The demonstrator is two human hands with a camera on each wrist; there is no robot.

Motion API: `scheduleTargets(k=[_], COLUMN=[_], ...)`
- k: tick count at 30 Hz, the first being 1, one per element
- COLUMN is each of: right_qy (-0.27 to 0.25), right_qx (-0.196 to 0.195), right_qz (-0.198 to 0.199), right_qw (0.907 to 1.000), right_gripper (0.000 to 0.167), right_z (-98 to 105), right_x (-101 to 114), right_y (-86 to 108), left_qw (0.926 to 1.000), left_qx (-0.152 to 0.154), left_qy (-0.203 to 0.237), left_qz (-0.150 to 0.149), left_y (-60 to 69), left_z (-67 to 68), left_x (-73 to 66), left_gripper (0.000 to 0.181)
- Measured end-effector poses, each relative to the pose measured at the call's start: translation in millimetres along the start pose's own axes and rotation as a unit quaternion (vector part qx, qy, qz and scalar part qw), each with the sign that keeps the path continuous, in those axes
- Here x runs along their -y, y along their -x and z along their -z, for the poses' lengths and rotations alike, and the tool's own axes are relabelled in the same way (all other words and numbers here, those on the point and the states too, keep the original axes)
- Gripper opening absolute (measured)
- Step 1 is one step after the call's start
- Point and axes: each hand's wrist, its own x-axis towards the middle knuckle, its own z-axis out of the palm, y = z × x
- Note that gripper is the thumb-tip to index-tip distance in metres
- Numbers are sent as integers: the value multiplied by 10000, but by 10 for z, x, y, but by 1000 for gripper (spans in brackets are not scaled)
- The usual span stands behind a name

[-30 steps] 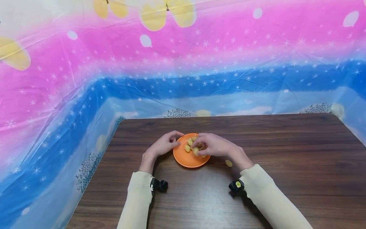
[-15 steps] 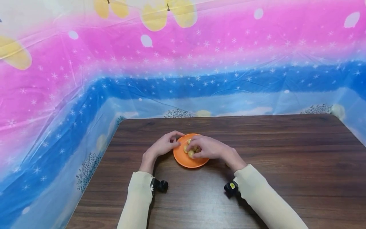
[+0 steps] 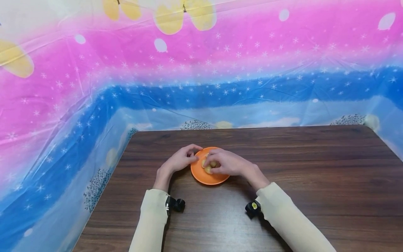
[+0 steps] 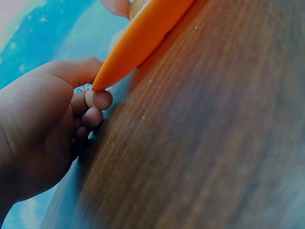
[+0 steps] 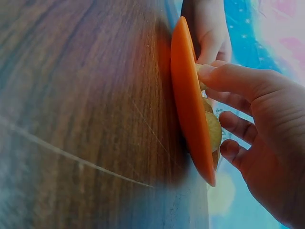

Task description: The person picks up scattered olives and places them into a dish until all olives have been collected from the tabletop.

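Observation:
An orange plate (image 3: 201, 175) lies on the table in the head view. My left hand (image 3: 179, 159) holds its left rim; in the left wrist view, the thumb is over the plate's edge (image 4: 119, 64) and the fingers curl beneath. Several small yellow oval pieces (image 3: 208, 170) lie on the plate, potato-like in colour. My right hand (image 3: 231, 162) reaches over them from the right, fingers curled down. In the right wrist view, its thumb and forefinger pinch one piece (image 5: 199, 78) near the rim. Another piece (image 5: 213, 131) lies below the other fingers (image 5: 233, 125). The hand covers part of the pile.
The dark wooden table (image 3: 315, 175) stretches to both sides and in front of the plate. A pink and blue printed cloth (image 3: 201, 70) hangs behind and to the left. Black wrist cameras (image 3: 252, 209) sit at both sleeve cuffs.
My right hand has moved left and slightly down over the plate, and the pieces have shifted with it. A loose piece on the table is now out of sight, behind the right forearm. My left hand stays put.

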Motion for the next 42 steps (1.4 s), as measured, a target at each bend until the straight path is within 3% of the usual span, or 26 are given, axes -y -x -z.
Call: scheduleTargets(k=[9,25,42], right_qy=[-42,8,328], right_qx=[-275,-287,-331], right_qz=[-112,-331,-228], right_qw=[9996,9990,9987], right_gripper=[25,21,18], right_z=[49,147,204], right_x=[8,-81,-188], right_y=[130,384,620], left_qw=[10000,9999,10000], left_qx=[-30,-17,-7], left_qy=[-29,25,26], left_qz=[42,129,55], left_y=[4,5,-8], left_z=[-5,7,-10], left_x=[7,-22,-12], left_gripper=[35,36,34])
